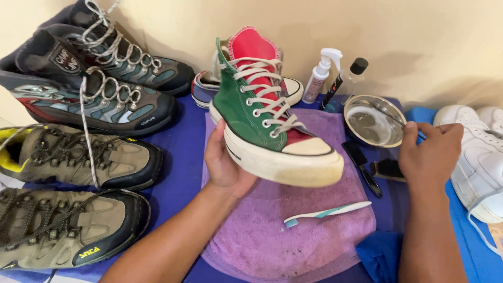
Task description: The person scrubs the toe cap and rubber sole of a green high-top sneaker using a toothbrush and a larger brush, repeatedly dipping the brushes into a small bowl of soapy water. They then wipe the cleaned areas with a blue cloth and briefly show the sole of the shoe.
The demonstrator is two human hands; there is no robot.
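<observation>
Head view: four boots (78, 157), one held sneaker (267, 126), one toothbrush (327, 212).

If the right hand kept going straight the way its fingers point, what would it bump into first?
The right hand points left and slightly away, so it would probably meet the metal bowl first, near its rim. Depth is hard to judge; it might already be touching the thin tool lying across the bowl.

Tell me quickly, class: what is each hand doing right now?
Left hand: closed around the sole of the green and red canvas high-top sneaker, holding it up.
Right hand: fingers curled beside the round metal bowl; grip cannot be told.
</observation>
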